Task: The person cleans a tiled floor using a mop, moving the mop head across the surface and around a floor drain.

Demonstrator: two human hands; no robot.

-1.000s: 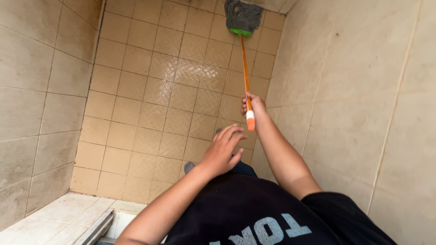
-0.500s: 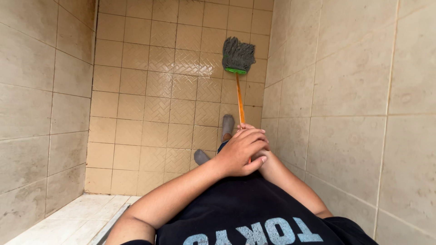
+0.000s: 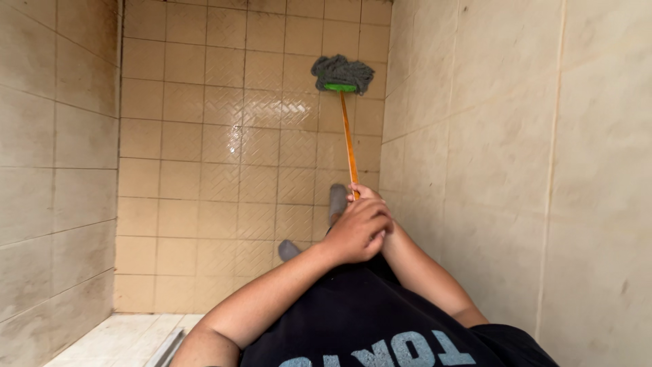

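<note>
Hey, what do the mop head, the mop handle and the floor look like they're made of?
Mop head: grey yarn, likely cotton or synthetic, with limp matted strands on a green plastic-looking collar. Mop handle: orange, smooth and thin; coated metal or plastic, unclear which. Floor: glazed beige ceramic tile, with shiny reflections and grout lines.

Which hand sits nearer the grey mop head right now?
Right hand, just: it grips the orange handle slightly closer to the mop head. Left hand wraps the handle's end, over the right.
</note>
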